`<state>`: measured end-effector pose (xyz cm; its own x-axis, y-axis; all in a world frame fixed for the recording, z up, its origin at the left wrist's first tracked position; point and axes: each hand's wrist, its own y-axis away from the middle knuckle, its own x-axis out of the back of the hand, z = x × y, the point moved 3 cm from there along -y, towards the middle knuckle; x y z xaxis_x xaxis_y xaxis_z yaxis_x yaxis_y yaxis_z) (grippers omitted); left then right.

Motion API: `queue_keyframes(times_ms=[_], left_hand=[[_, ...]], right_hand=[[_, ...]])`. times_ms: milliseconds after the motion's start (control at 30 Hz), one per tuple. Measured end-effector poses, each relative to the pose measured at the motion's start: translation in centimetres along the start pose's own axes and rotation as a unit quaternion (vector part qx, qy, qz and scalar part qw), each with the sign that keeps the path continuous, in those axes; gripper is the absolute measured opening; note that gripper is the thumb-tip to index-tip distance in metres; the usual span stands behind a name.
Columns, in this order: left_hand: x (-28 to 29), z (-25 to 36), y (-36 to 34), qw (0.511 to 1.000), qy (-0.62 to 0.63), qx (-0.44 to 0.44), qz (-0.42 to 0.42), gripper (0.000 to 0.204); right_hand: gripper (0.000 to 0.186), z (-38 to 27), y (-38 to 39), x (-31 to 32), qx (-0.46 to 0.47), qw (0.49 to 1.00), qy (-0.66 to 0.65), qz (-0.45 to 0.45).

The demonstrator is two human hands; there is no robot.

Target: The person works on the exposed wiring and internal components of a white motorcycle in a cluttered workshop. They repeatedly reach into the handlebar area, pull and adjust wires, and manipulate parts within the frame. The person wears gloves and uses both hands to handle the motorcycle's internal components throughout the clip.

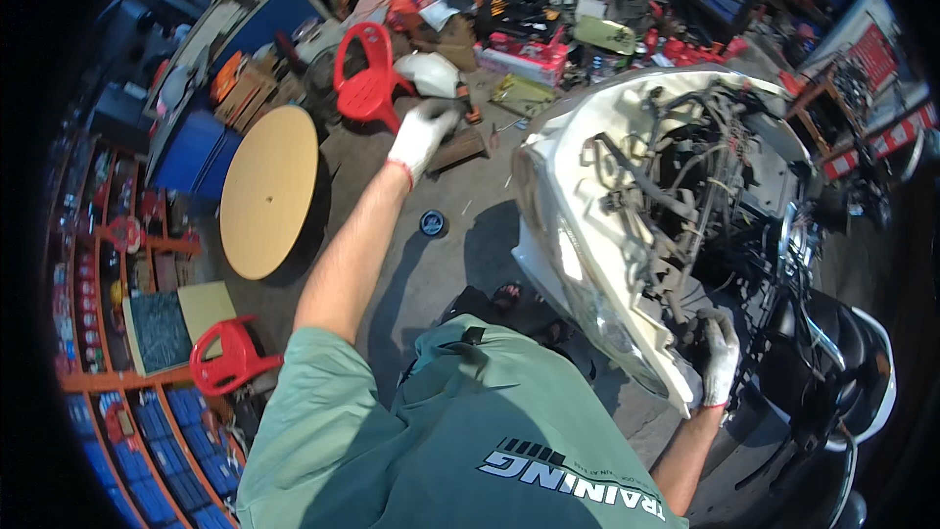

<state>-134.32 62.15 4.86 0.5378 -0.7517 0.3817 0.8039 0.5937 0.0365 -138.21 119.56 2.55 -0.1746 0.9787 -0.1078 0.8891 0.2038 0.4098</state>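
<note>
My left hand (427, 134), in a white knit glove with a red cuff, reaches out over the floor beside a red plastic chair (367, 83). Right by its fingers are an orange and black tool (469, 103) and a rounded white piece (428, 74). Blur and shadow hide whether that hand grips anything. On my right stands a scooter with its front opened up, a cream-white body panel (563, 152) around bare wiring (685, 176). My right hand (722, 358), gloved alike, rests inside the panel's lower edge, its fingers curled against dark parts; what they hold is hidden.
A round wooden tabletop (269, 192) stands to my left, near a second red chair (230, 355) and orange shelves (147, 382) with blue bins. A small dark round tin (432, 223) lies on the concrete floor. Boxes and parts (524, 54) clutter the far side. A black scooter seat (832, 362) is at right.
</note>
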Motion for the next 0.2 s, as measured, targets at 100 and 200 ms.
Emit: queue_keyframes(times_ms=[100, 200], left_hand=[[2.8, -12.4, 7.8, 0.97, 0.002, 0.245, 0.006, 0.047], [3.8, -20.4, 13.0, 0.947, -0.051, 0.316, 0.015, 0.058]], right_hand=[[0.017, 0.2, -0.4, 0.8, 0.009, 0.997, 0.075, 0.005], [0.017, -0.1, -0.6, 1.0, -0.012, 0.994, 0.108, -0.01]])
